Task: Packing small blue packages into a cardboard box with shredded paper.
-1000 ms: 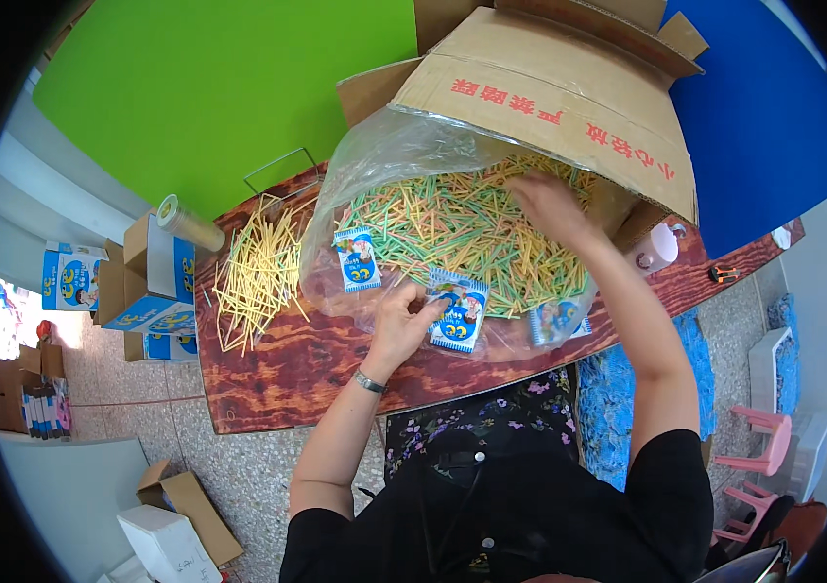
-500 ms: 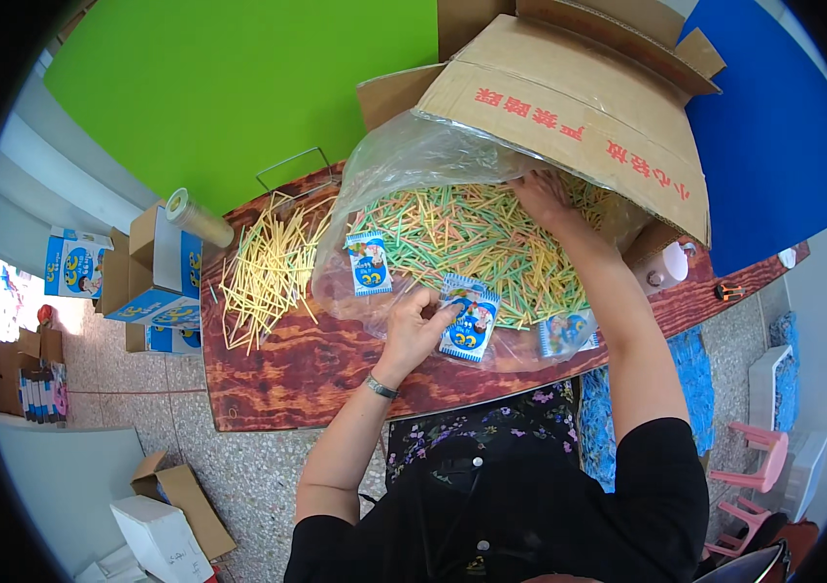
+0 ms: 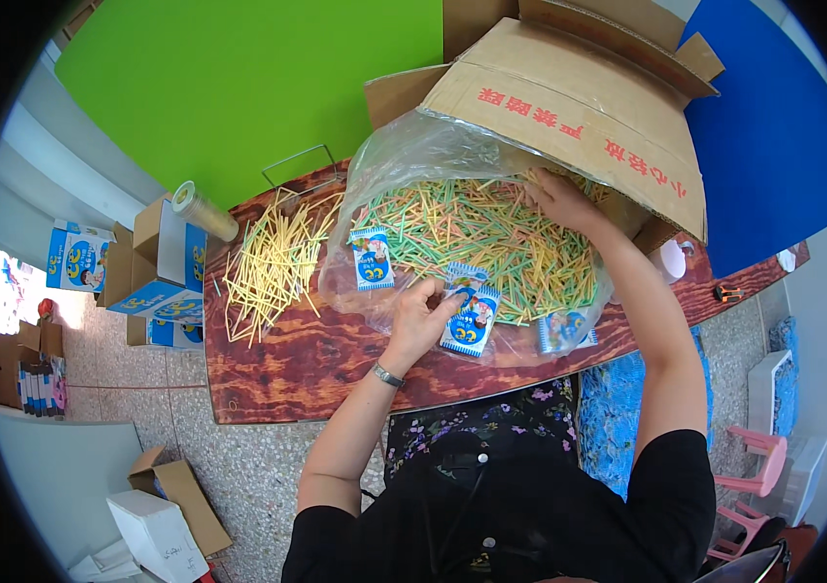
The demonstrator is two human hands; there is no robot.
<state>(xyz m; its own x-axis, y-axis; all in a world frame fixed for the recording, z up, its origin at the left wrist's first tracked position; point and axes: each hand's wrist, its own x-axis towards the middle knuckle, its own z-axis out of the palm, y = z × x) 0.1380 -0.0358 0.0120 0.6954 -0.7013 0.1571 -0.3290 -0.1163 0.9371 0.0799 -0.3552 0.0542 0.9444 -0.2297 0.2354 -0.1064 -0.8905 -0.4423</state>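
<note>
Head view: nearest, on the table (image 3: pixel 277 389), the left hand (image 3: pixel 420 319) is curled, its thumb against a packet (image 3: pixel 472 325); whether it pinches it, I cannot tell. Beyond, coloured sticks (image 3: pixel 472 233) lie heaped in a clear bag (image 3: pixel 399 146), with yellow sticks (image 3: pixel 273 267) outside to the left. At the heap's far right is the right hand (image 3: pixel 559 201), fingertips partly hidden, grip unclear. Farther back are the carton (image 3: pixel 569 92), a green panel (image 3: pixel 239 97) and a blue panel (image 3: pixel 773 155).

Black short-sleeved top (image 3: pixel 550 515); pale round buttons (image 3: pixel 482 458); silvery left wristband (image 3: pixel 388 375); dark purple-flowered lower garment (image 3: pixel 506 416).
</note>
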